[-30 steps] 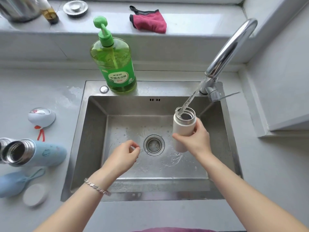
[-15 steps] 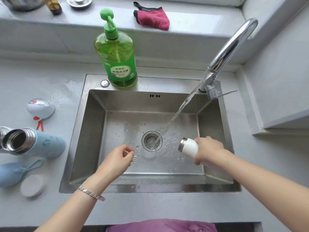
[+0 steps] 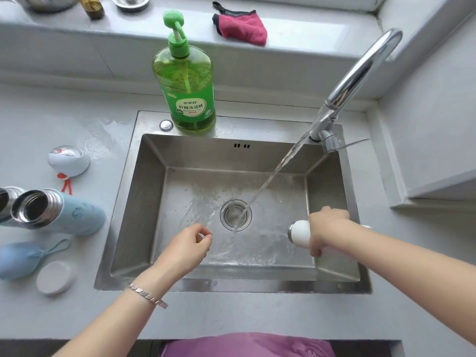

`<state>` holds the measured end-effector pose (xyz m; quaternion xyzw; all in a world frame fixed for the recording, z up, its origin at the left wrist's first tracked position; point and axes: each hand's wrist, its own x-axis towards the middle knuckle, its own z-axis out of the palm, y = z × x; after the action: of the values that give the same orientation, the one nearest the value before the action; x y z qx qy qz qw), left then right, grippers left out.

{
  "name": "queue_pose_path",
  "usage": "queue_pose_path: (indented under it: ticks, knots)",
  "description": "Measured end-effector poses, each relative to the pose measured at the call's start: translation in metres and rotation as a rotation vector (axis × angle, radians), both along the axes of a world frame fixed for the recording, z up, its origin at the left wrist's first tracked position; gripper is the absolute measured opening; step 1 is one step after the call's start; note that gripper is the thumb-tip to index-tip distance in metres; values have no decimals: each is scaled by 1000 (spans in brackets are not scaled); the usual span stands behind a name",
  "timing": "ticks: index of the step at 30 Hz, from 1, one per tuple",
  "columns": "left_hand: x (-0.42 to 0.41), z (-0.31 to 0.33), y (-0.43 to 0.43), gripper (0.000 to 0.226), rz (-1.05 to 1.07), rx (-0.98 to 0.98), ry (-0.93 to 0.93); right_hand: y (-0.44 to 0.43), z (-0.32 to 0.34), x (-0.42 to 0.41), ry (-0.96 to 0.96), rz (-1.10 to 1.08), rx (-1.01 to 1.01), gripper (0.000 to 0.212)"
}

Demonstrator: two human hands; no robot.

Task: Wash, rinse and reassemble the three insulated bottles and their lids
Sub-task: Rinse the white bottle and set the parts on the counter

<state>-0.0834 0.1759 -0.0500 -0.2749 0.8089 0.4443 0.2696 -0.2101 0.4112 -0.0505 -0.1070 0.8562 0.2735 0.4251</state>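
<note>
Your right hand (image 3: pixel 328 228) wraps the white bottle (image 3: pixel 300 233), tipped sideways, mouth toward the drain (image 3: pixel 235 215), over the front right corner of the sink (image 3: pixel 231 287). Your left hand (image 3: pixel 185 246) hangs loosely curled near the front edge, empty. Tap water (image 3: pixel 273 176) runs into the drain.

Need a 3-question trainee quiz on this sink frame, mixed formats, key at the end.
1. True or false: the right hand holds the white bottle upright under the tap stream.
2. Where does the tap stream land? A) in the white bottle B) at the drain C) on the right hand
3. How many loose lids sit on the counter left of the sink?
Key: 1 false, the white bottle is tipped sideways, clear of the tap stream. 2 B. 3 three: the strapped white lid, the blue lid and the round white lid.
</note>
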Motion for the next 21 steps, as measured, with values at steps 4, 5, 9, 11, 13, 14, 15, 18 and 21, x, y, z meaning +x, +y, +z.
queue_pose_path:
  ticks: [4, 5, 9, 11, 13, 14, 15, 18, 21]
  knots:
    - [-4, 0, 0, 13, -8, -7, 3, 22, -2, 3, 18, -97, -122, 67]
    - [-5, 0, -1, 13, -6, -7, 6, 27, -5, 4, 48, -148, -230, 66]
    - [-8, 0, -6, 13, -3, -30, 3, 21, -24, 11, 199, -494, -864, 72]
    - [-9, 1, -7, 13, -9, -40, 0, 2, -26, 14, 274, -676, -1123, 72]
    - [-10, 2, -8, 13, -26, -53, -4, -18, -28, 14, 331, -825, -1299, 70]
    - [-11, 2, -8, 13, -34, -62, -4, -27, -30, 12, 358, -883, -1359, 70]
    - [-12, 3, -9, 13, -40, -71, 0, -34, -32, 10, 384, -929, -1399, 70]
    - [-14, 3, -12, 12, -40, -88, 12, -46, -38, 1, 441, -997, -1465, 69]
    - [-15, 2, -12, 13, -29, -84, 10, -50, -39, -2, 457, -991, -1485, 70]
